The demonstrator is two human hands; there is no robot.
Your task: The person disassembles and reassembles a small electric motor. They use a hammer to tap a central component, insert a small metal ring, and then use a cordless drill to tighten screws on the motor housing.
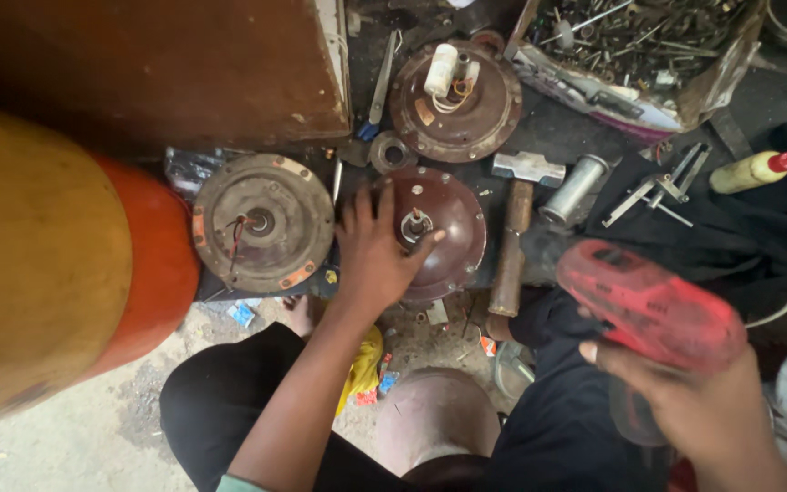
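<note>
Head view, looking down at a cluttered workshop floor [66, 446]. The left hand [373, 251] lies spread, palm down, on a dark maroon domed motor housing [453, 228] at the centre of the frame, fingers fanned over its left half and the thumb reaching toward the short shaft [414, 221] that stands up from its middle. The right hand [703, 410] is closed around the grip of a red power drill [649, 305], held above the lap at lower right, apart from the housing. Just left of the housing lies a flat rusty round motor plate [263, 223] with a wire at its hub; the two are near but their touching cannot be confirmed. Behind the housing sits a second round brown cover [485, 114] carrying a white cylindrical capacitor [441, 69] and coiled wires. To the right of the housing lies a hammer [514, 232] with a wooden handle, and beside it a short metal tube [574, 189]. A torn box of loose metal hardware [649, 46] occupies the upper right. A yellow squeeze bottle with a red nozzle [751, 170] rests on dark cloth at far right. A large yellow and red cylinder [56, 264] fills the left edge, out of focus.
</note>
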